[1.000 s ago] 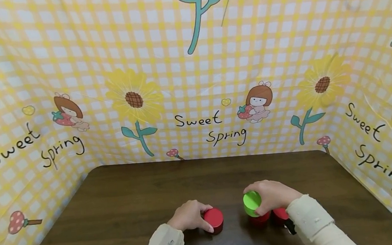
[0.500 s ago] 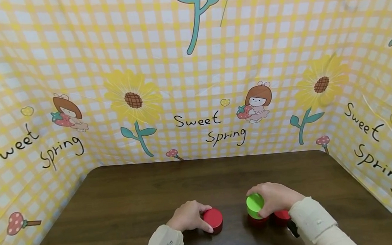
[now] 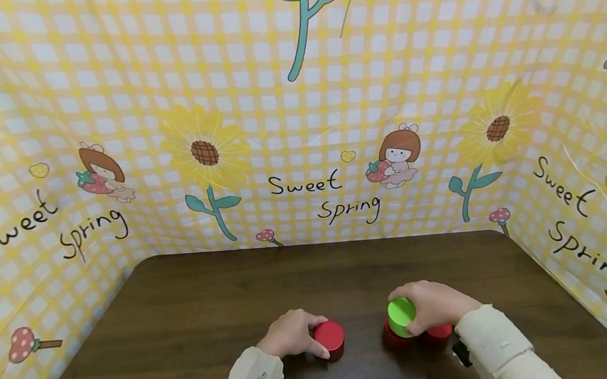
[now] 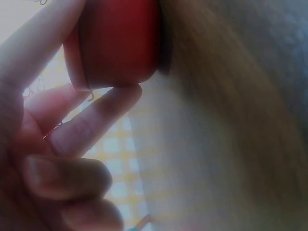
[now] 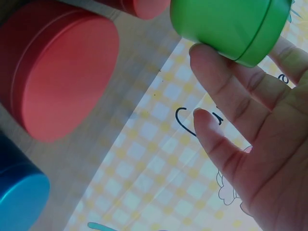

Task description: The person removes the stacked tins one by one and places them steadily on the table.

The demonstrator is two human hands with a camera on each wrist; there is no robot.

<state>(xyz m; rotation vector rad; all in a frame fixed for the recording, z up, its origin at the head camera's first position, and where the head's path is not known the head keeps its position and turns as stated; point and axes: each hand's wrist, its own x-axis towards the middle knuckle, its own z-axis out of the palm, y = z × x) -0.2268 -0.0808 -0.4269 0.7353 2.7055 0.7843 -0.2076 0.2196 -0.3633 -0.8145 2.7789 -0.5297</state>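
Note:
My left hand (image 3: 293,335) grips a red round lidded tin (image 3: 330,339) on the table, thumb on its near side and fingers on its far side. In the left wrist view, fingertips touch the side of this tin (image 4: 122,43). My right hand (image 3: 432,306) holds a green round tin (image 3: 402,317) by its sides, with the lid facing up. The green tin is above a second red tin (image 3: 395,339), partly covering it in the head view; whether they touch cannot be told. Just to the right, under the right hand, stands a third red tin (image 3: 438,335), partly hidden.
A blue tin (image 5: 21,197) shows near the red tin (image 5: 72,77) in the right wrist view; the head view does not show it. The dark wooden table (image 3: 210,300) is bordered at the back and sides by a yellow checked cloth (image 3: 298,124).
My right hand has shifted slightly to the right with the green tin, so more of the red tin below shows on its left. The left hand stays on its red tin.

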